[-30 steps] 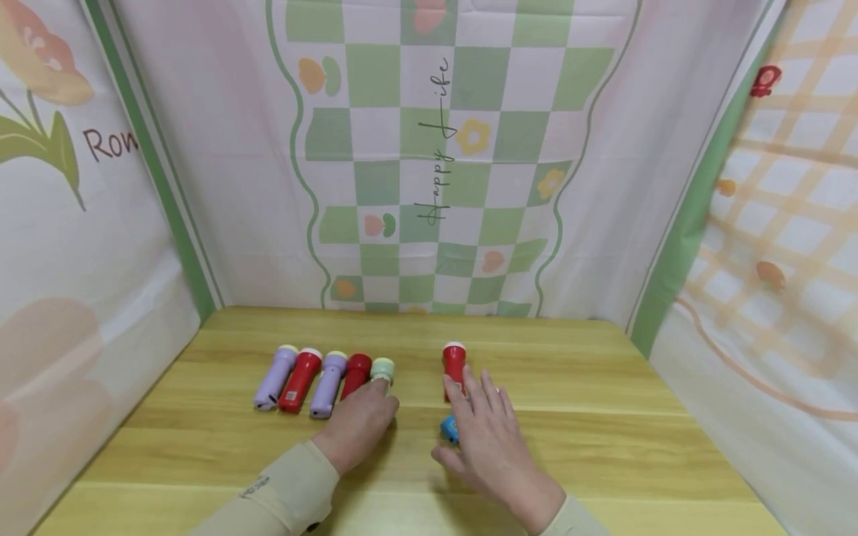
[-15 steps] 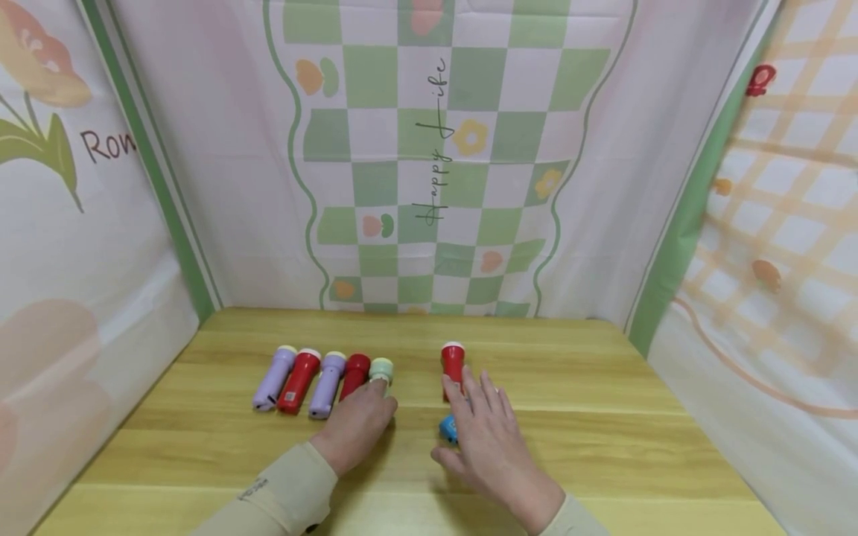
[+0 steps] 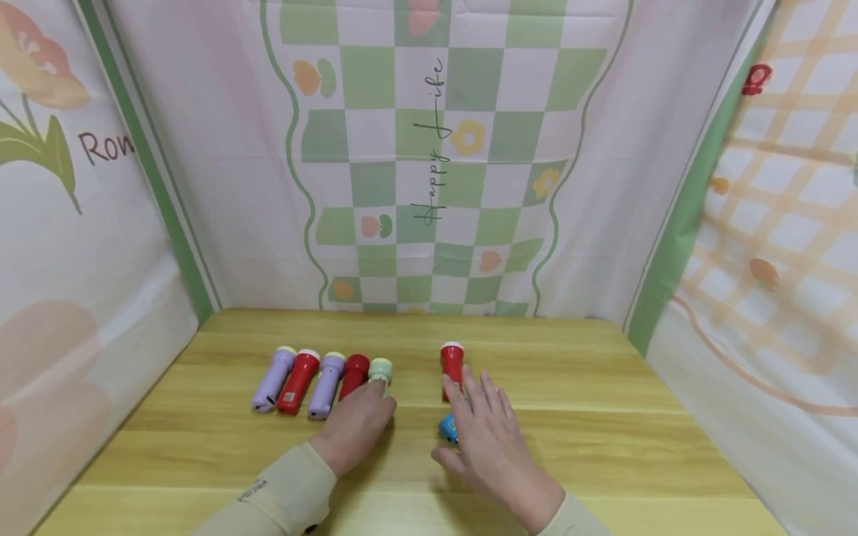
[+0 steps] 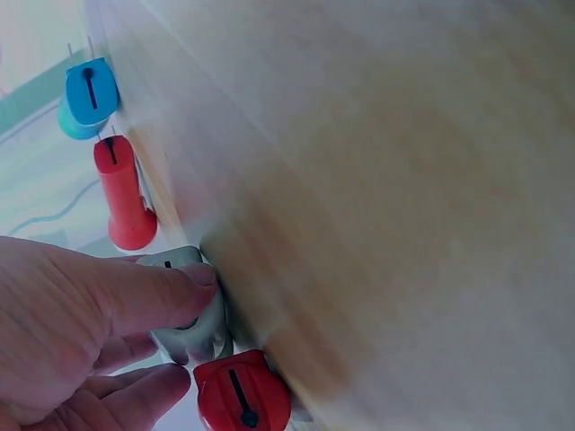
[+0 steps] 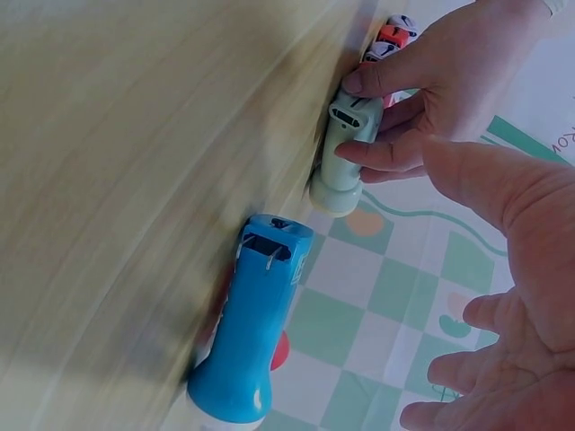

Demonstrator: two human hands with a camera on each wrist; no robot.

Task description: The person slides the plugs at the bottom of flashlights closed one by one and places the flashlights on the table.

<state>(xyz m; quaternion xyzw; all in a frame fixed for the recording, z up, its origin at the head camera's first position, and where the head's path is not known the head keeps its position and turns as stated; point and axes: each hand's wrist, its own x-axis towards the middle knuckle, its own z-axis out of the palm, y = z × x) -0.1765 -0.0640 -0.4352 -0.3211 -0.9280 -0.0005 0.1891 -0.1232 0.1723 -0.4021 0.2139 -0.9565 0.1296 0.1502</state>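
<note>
Pinching a pale green flashlight (image 3: 380,368) with the left hand (image 3: 355,428), and holding the right hand (image 3: 492,450) wide, fingers straight and spread, near a blue flashlight (image 5: 250,323). Working in beige sleeves (image 3: 291,487) at a wood-grain table (image 3: 617,447), before a hanging backdrop (image 3: 372,134) checked in green and white and lettered "Happy Life," between a left side cloth (image 3: 87,253) printed with a flower (image 3: 47,71) and a right side cloth (image 3: 791,253) in peach plaid. Showing, from the right wrist, most of the blue flashlight, with a dark slot (image 5: 267,248) in one end; showing, from the head, only a corner past the right hand. Revealing, from the left wrist, a dark slit (image 4: 239,391) in the end of the neighboring red flashlight (image 4: 269,395), covered by the left hand from above. Numbering seven flashlights: two purple (image 3: 273,380), three red (image 3: 299,381), one pale green and one blue, with five side by side at left, the pale green one ending the row, and two at right.
</note>
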